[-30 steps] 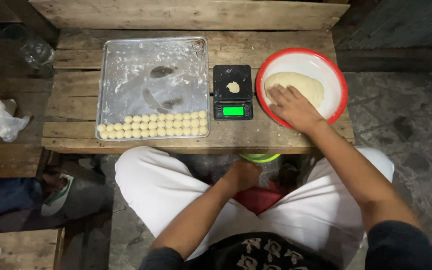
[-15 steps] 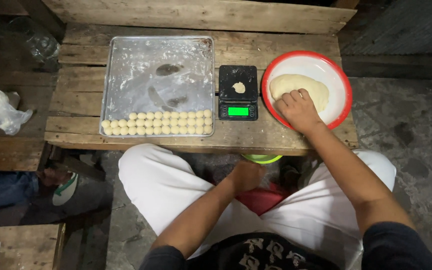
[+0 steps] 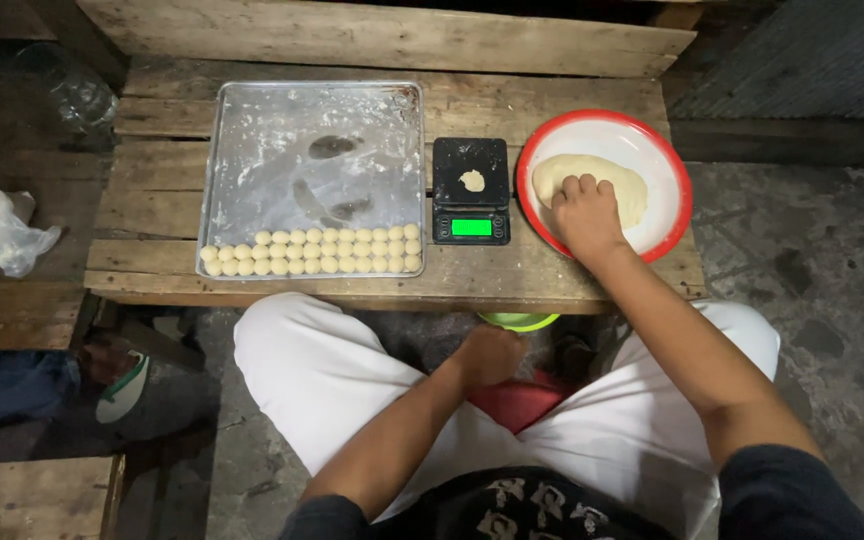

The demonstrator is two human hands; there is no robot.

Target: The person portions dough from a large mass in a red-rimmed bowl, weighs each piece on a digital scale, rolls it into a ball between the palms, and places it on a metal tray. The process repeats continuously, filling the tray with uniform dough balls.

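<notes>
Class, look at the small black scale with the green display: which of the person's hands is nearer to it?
Right. The right hand rests on the dough in the red-rimmed bowl, just beside the scale. The left hand is below the table edge, between the knees.

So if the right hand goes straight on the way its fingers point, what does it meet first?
The right hand already touches the dough lump; past it comes the far red rim of the bowl, though depth is unclear.
</notes>
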